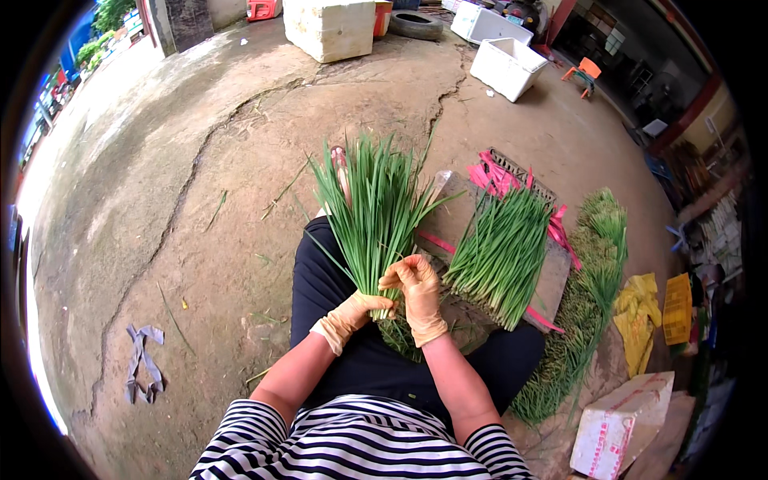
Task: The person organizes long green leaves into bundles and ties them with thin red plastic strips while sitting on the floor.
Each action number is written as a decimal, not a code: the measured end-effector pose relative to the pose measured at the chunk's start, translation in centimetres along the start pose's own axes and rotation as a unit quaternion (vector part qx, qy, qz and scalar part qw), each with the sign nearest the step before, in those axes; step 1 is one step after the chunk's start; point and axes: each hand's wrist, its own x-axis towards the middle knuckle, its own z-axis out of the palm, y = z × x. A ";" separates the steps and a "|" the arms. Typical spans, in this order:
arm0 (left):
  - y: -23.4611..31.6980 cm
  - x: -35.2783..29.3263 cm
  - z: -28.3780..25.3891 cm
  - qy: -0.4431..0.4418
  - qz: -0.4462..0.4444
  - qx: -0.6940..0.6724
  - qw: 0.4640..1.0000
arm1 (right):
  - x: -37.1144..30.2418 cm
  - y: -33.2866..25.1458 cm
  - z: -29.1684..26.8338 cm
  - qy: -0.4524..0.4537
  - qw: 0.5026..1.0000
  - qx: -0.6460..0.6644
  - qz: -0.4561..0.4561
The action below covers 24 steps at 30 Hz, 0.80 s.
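My left hand (350, 315), in a pale rubber glove, is wrapped round the cut lower ends of a bunch of green chives (372, 212). The long blades fan out away from me above my lap. Close beside the stems, my gloved right hand (419, 293) has thumb and fingers drawn together in a pinch; whatever is in it is too small to make out. To the right, a thick pile of chives (504, 256) lies on a low board (552, 280). Pink strips (498, 178) lie behind and under that pile.
A long heap of chives (588, 312) stretches along the ground at right. Beyond it are a yellow cloth (638, 320), a yellow crate (677, 309) and a carton (620, 428). White foam boxes (328, 28) and a tyre (416, 25) stand far off. A grey cloth strip (142, 360) lies left on cracked concrete.
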 end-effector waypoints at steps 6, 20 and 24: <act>-0.8 -0.2 -1.4 0.042 0.006 0.042 0.998 | 3.5 -3.0 2.6 -0.008 0.993 0.054 -0.108; -0.4 -0.2 -2.8 -0.003 -0.019 -0.113 0.993 | -2.1 0.9 -4.3 -0.005 0.973 -0.225 0.041; 0.6 -0.9 -1.1 0.067 0.002 -0.103 0.992 | -2.6 0.7 -3.8 -0.004 0.867 -0.495 -0.056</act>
